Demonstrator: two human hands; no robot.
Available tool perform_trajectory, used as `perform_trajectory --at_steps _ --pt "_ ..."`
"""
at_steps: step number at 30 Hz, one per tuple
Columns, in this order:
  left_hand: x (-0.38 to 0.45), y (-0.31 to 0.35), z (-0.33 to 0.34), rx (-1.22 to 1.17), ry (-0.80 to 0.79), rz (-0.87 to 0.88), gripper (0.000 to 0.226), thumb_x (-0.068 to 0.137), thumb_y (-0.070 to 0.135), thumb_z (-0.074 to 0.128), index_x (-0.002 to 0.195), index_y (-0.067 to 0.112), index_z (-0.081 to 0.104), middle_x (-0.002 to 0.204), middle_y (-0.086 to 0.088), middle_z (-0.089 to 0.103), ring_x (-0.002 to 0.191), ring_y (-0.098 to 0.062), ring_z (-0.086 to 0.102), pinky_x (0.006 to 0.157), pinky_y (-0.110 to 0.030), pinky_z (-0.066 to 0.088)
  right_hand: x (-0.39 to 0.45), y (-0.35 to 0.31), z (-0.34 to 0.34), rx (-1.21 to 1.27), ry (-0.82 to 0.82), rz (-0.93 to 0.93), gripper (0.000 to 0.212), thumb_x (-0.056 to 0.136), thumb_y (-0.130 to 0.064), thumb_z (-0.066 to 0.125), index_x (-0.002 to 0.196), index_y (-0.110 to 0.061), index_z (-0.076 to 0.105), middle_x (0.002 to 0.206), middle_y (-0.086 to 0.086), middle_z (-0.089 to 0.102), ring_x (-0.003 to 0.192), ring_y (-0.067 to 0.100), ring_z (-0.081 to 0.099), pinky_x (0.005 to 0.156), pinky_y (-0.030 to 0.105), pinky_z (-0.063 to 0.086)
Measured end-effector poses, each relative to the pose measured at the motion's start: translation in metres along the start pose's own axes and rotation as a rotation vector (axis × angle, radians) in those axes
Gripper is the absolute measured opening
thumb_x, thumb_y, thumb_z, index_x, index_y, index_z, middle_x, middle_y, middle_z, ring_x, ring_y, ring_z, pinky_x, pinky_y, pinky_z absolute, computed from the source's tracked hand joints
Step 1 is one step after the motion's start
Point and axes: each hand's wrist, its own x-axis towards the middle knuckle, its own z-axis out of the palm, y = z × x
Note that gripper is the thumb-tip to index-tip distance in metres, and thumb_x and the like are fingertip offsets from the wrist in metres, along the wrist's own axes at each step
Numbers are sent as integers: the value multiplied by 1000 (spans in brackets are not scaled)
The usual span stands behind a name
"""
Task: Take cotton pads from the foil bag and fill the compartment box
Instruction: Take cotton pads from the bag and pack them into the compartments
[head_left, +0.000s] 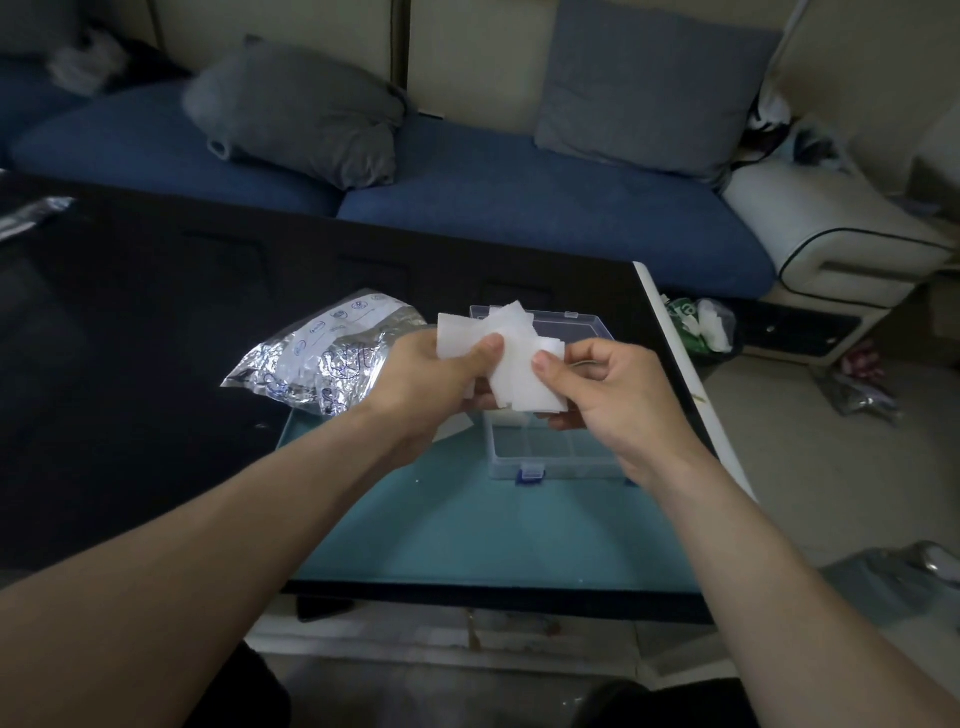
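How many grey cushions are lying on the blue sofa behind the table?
2: one slumped cushion on the left seat, one upright cushion leaning on the backrest at the right. Others may lie outside the view.

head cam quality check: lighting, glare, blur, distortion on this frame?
Head view: dim, flat indoor light; the black table swallows detail. The foil bag throws crinkled highlights, and the cotton pads in the left hand and right hand look near blown out. The compartment box is clear and low-contrast. Wide-angle bending at the edges; the far cushions are soft.
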Motion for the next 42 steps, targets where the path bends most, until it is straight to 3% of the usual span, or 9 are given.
perform_trajectory --at_steps 8,13,16,19,23,27,32,39,42 --pt "3 -1 -5 187 140 40 11 94 18 67 84 14 65 86 -6 72 74 -16 71 64 -32 62 0 -5 -14 10 -18 -50 22 79 -25 82 93 -10 74 79 4 78 67 12 70 57 27 56" --pt "-3 -3 2 173 68 62 7 91 16 70 92 10 67 96 -15 74 91 -32 73 80 -50 60 -4 -2 -1 -171 -54 -116 29 77 -28 84 93 -8 72 75 2 77 65 13 73 56 24 57" --pt "-5 -2 7 56 47 19 7 95 15 64 95 8 66 101 -17 74 94 -32 73 83 -48 60 -3 1 6 -269 80 -122 35 76 -41 84 94 -15 68 76 -1 75 65 10 71 59 28 59" --pt "-6 3 8 -79 0 -42 13 101 14 55 97 7 65 95 -12 75 83 -22 75 73 -35 62 -3 1 10 -318 117 -130 32 82 -43 80 98 -20 66 83 -7 68 75 10 67 68 37 62" --pt "-9 4 6 -94 -63 -38 17 103 11 48 100 4 64 91 -9 75 80 -19 74 67 -30 61 0 4 7 -253 87 -84 29 84 -39 79 97 -16 68 90 -3 70 84 14 68 77 43 61" --pt "-8 2 4 -55 -20 -16 20 103 12 49 99 1 66 79 -6 74 70 -16 73 66 -28 61 1 -1 1 -94 68 -14 24 81 -27 84 91 -12 69 84 5 75 71 15 68 60 29 57" --pt "-10 4 4 -77 -105 11 20 102 6 50 92 3 68 79 -5 75 79 -21 74 70 -34 62 -3 -6 0 169 -29 130 21 87 -22 77 105 -14 70 90 1 78 75 10 71 57 22 52" --pt "-8 5 5 -60 -231 -243 48 106 40 35 112 1 63 94 -21 71 69 -30 70 55 -32 59 -1 -10 -11 159 -224 75 11 92 -21 69 97 -12 74 86 5 73 70 12 63 55 23 43" --pt "-6 3 -1 -96 -506 -343 72 100 61 26 124 2 61 113 -31 66 83 -38 69 75 -43 61 -7 -9 -7 -17 -310 47 15 91 -21 71 97 -8 75 75 0 73 59 8 60 52 19 43"
